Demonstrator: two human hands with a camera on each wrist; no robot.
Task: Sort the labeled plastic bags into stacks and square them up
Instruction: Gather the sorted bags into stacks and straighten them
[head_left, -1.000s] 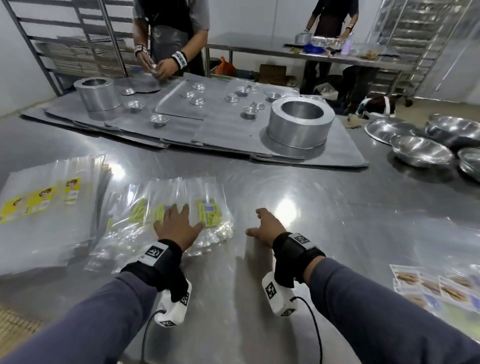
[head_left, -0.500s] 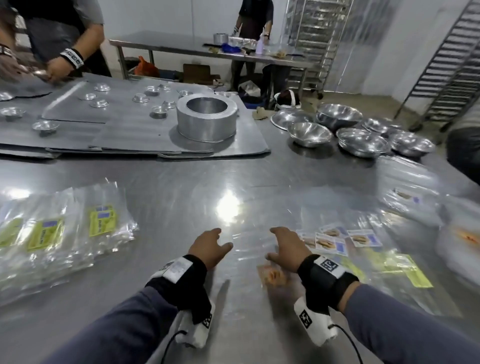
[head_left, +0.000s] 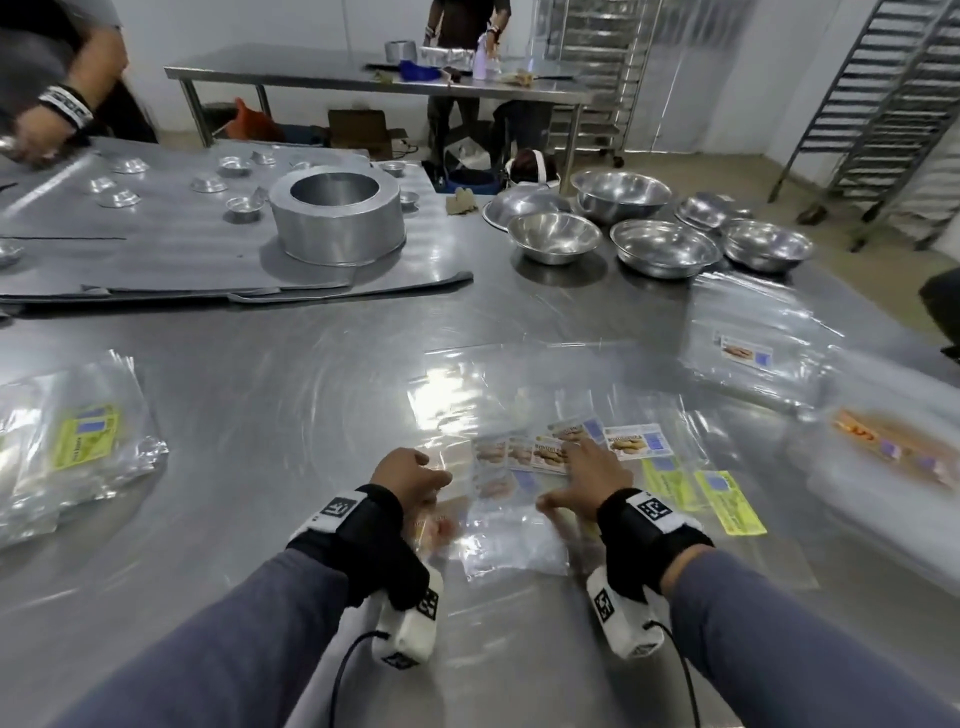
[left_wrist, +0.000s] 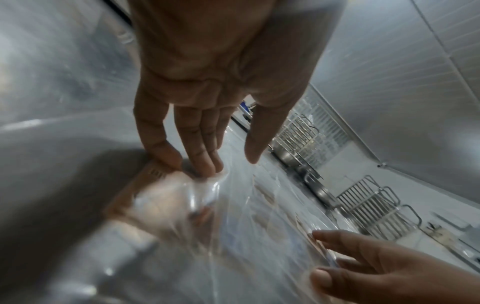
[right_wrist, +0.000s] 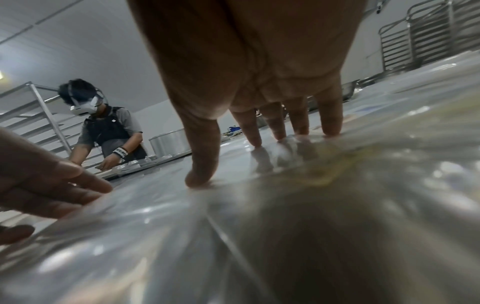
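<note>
- The left hand (head_left: 408, 475) rests with its fingertips (left_wrist: 205, 164) on the near-left corner of a loose spread of clear plastic bags with photo labels (head_left: 524, 462), which lies on the grey stainless-steel tabletop (head_left: 291, 395) directly in front of the person; the fingers are nearly straight and touch the film without curling round it.
- The right hand (head_left: 589, 480) is spread flat on the same spread, just right of the left hand, with straight fingers (right_wrist: 275, 131) and thumb pressing down on the plastic.
- The two hands are apart, with a strip of crumpled clear film between them.
- Two clear bags with yellow-green labels (head_left: 701, 491) lie just right of the right hand, partly under the spread.
- A separate stack of clear bags with yellow-green labels (head_left: 83, 436) sits well to the left on the tabletop.
- Another clear bag with a photo label (head_left: 748, 353) lies further away to the right, near several shiny steel mixing bowls (head_left: 665, 247).
- A wide aluminium ring mould (head_left: 335, 218) stands on grey sheets at the far left, where another person's hand (head_left: 39, 135) works.
</note>
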